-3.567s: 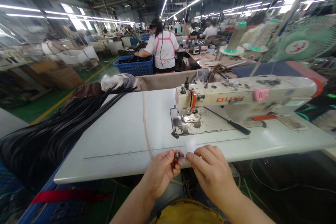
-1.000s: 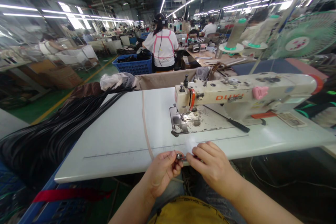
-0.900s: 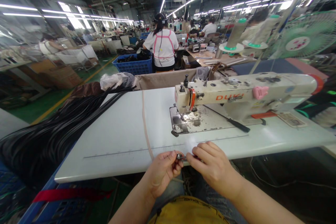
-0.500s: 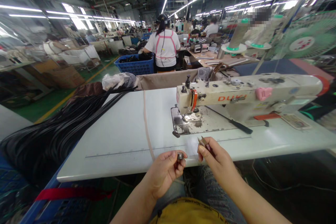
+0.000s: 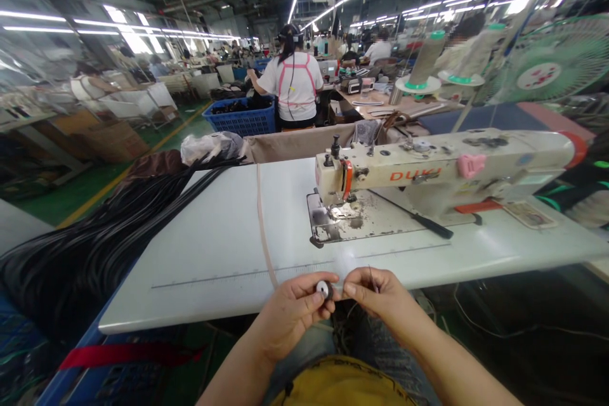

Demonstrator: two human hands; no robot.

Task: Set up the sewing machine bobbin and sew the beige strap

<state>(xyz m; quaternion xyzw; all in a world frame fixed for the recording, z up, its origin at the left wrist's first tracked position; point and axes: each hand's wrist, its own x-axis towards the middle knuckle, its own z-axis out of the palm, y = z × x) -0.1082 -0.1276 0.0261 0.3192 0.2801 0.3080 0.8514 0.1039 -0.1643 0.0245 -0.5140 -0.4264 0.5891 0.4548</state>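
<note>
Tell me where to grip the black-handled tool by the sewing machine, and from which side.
Probably around the black handle, from the near right: that thicker end lies out in front, while the thin shaft runs back under the machine's arm.

- 2 bare hands: 1 L hand (image 5: 291, 312), 1 R hand (image 5: 383, 295)
- 1 sm. rnd. dark-rimmed disc w/ pale face (image 5: 322, 289)
- 1 off-white sewing mach. (image 5: 504, 158)
- 1 long thin tool w/ blk. handle (image 5: 434, 226)
- 1 narrow beige strip (image 5: 262, 222)
- 2 grey-beige thread cones (image 5: 427, 60)
- 1 rnd. green fan (image 5: 538, 76)

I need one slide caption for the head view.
Left hand holding a small bobbin, right hand close beside it, at an industrial sewing machine.
</note>
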